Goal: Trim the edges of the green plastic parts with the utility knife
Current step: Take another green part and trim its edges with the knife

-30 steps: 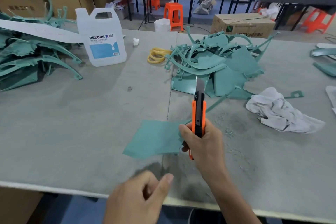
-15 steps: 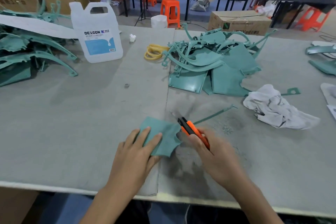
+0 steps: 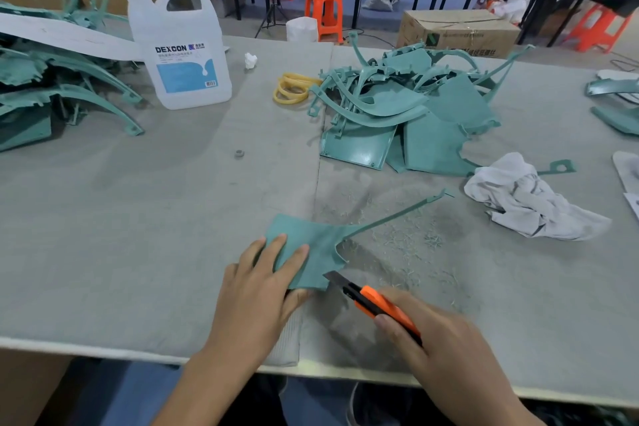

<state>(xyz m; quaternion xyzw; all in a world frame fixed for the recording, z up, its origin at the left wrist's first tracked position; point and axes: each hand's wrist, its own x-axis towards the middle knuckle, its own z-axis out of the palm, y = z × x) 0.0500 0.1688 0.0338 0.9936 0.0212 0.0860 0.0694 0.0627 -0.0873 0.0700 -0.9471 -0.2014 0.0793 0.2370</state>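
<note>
A flat green plastic part (image 3: 316,245) with a long thin arm running up to the right lies on the grey felt table (image 3: 138,235) near the front edge. My left hand (image 3: 256,290) lies on its left half with straight fingers, pressing it down. My right hand (image 3: 442,346) grips an orange utility knife (image 3: 371,303); the extended blade tip touches the part's near right corner. More green parts are heaped at mid-table (image 3: 401,107) and at the far left (image 3: 52,90).
A white DEXCON jug (image 3: 181,48) stands at the back left, with yellow rubber bands (image 3: 294,90) beside the heap. A crumpled white rag (image 3: 525,197) lies to the right. Plastic shavings are scattered around the part. Boxes, orange stools and tables stand beyond.
My left hand came down flat onto the green part. My right hand lowered the knife from upright, then drew it back toward me along the part's right edge to its near corner.
</note>
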